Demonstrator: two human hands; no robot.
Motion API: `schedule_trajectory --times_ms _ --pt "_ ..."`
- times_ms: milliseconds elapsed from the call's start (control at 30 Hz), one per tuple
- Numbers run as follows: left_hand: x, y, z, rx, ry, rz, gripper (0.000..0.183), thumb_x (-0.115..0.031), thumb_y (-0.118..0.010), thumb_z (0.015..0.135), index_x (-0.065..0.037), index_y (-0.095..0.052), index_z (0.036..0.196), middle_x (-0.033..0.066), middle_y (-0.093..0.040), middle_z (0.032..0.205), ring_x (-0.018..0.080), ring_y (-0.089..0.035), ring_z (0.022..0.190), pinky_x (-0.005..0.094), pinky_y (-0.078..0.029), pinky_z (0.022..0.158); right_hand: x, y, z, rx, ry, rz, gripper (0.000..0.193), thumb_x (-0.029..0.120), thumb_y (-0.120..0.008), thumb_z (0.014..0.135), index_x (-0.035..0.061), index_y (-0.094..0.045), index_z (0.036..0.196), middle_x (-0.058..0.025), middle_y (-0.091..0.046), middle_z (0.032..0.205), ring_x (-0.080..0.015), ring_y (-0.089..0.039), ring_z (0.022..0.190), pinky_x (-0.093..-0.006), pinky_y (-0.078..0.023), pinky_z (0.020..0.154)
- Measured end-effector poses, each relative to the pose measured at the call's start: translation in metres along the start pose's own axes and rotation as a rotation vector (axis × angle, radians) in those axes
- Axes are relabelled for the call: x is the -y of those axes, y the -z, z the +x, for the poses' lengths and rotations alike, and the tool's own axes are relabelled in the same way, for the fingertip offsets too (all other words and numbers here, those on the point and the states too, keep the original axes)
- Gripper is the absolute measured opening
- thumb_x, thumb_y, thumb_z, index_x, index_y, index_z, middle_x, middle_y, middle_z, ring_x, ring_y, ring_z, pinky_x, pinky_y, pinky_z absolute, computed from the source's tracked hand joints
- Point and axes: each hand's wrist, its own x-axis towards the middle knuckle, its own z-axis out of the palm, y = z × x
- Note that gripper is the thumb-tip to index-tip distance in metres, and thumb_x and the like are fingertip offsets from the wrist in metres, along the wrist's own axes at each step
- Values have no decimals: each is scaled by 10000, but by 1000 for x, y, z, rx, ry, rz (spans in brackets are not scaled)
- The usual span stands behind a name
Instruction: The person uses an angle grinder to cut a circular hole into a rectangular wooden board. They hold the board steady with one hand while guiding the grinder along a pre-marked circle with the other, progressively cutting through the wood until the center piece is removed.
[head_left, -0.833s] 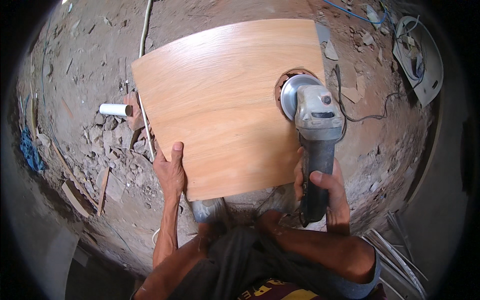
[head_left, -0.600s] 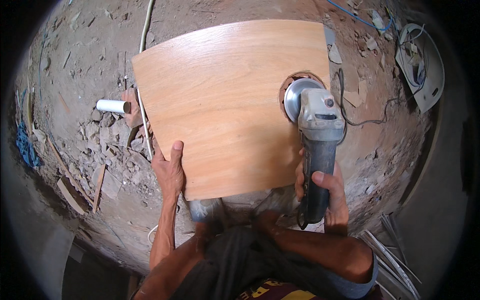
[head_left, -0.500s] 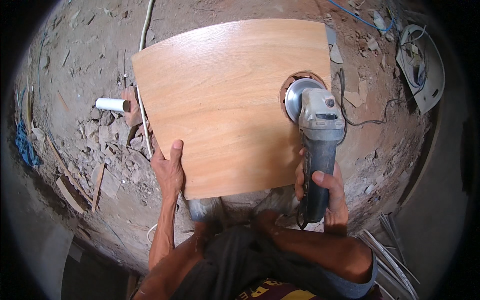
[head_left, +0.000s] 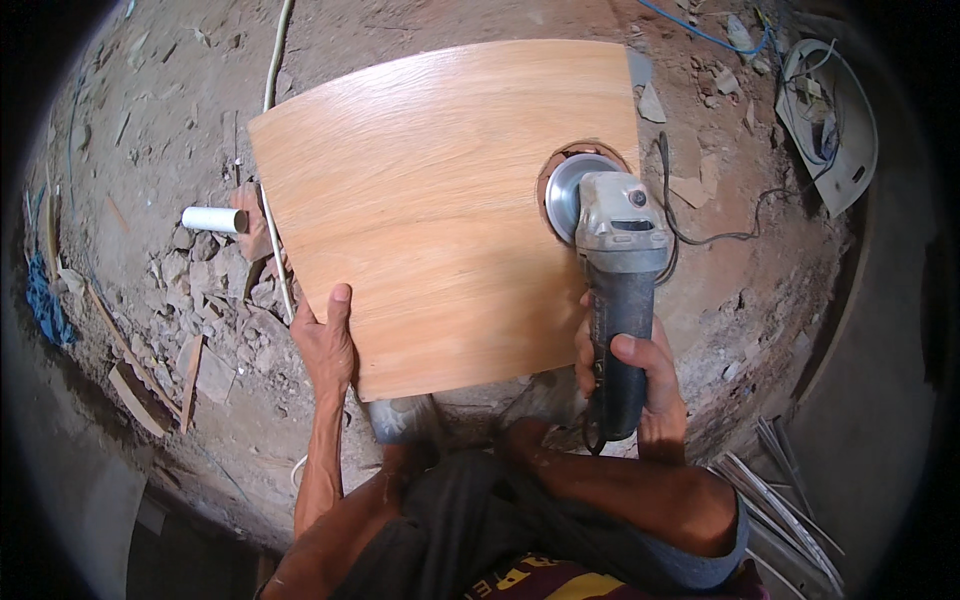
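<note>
A light wood-grain board (head_left: pixel 430 220) with a curved far edge lies across the front of me. My left hand (head_left: pixel 328 345) clasps its near left edge, thumb on top and the other fingers going underneath. In my right hand (head_left: pixel 655 375) is an angle grinder (head_left: pixel 622 250), held by its dark body with the fingers wrapped round it. The grinder's metal disc (head_left: pixel 568 196) sits at a round hole (head_left: pixel 572 154) near the board's right edge, overlapping its rim. Whether the disc spins, I cannot tell.
Dirt and rubble (head_left: pixel 215 275) surround the board. On the left lie a white pipe piece (head_left: pixel 213 220) and wood strips (head_left: pixel 190 385); a pale cable (head_left: pixel 272 70) runs under the board. The grinder's dark cord (head_left: pixel 725 237) trails right towards a white panel (head_left: pixel 850 165). Thin strips (head_left: pixel 790 520) lie at lower right.
The whole scene has shifted slightly left in the picture. Both hands keep their grips, and the grinder stays at the hole with little visible movement against the board.
</note>
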Motion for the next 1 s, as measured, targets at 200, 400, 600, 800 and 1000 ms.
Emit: schedule_trajectory --times_ms 200,400,600,800,1000 --pt "4 2 1 2 -12 11 555 -360 -786 1085 96 -688 1385 144 -788 1238 199 -692 1111 368 -541 1023 -1 -2 2 24 18 -1 795 378 -829 851 -50 -498 1433 -149 -668 860 -243 -694 610 -361 -577 538" --pt "1 3 1 9 7 31 592 -386 -793 1077 95 -680 1402 149 -792 1237 202 -692 1124 371 -536 1036 0 -4 2 11 14 7 789 366 -825 852 -51 -495 1435 -152 -670 862 -246 -696 606 -358 -581 541" --pt "-1 3 0 13 1 19 606 -400 -794 1075 94 -679 1406 156 -793 1239 209 -695 1130 379 -536 1042 -1 -4 3 -12 5 28 783 359 -830 850 -47 -505 1435 -152 -679 862 -256 -699 597 -362 -580 533" --pt "-4 1 0 10 -11 14 595 -407 -768 1091 95 -687 1399 148 -784 1239 203 -687 1122 377 -541 1024 -2 -4 3 -13 13 31 763 351 -829 854 -29 -516 1436 -149 -682 856 -258 -698 591 -362 -571 526" --pt "-5 2 0 18 -2 6 587 -398 -767 1093 93 -686 1404 140 -781 1243 196 -683 1122 365 -540 1021 1 -6 2 -15 8 22 742 350 -824 858 -47 -526 1410 -151 -673 873 -240 -693 651 -357 -571 577"
